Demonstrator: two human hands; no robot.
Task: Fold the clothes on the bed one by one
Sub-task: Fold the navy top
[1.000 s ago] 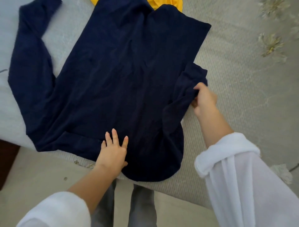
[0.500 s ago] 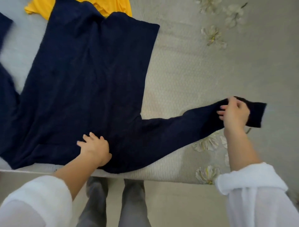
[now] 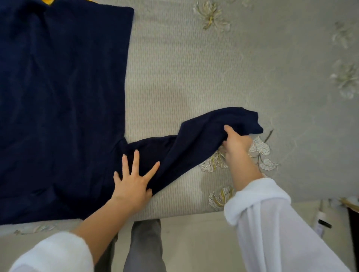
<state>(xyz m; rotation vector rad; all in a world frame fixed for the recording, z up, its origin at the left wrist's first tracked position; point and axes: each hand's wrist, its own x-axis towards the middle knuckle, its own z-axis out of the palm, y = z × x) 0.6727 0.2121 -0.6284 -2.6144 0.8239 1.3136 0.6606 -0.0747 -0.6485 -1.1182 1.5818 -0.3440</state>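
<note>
Two hands were on the navy sweater (image 3: 58,97), whose body lay flat on the bed (image 3: 194,77) to our left, one edge at the near side. Our left hand (image 3: 132,184) was flat with fingers spread, pressing where the sleeve (image 3: 184,139) joins the body. Our right hand (image 3: 236,143) gripped the sleeve near the cuff (image 3: 248,120), thumb on top, with the cloth raised off the cover. The step looked like the sleeve fold. We judged the left palm should act as the hinge while the right carried the cuff across the body. Mid-sleeve showed a twist, so we'd flatten it before laying down. The risk was dragging the body askew, so the pin needed to stay firm. A yellow garment (image 3: 47,1) peeked out at the far edge.
</note>
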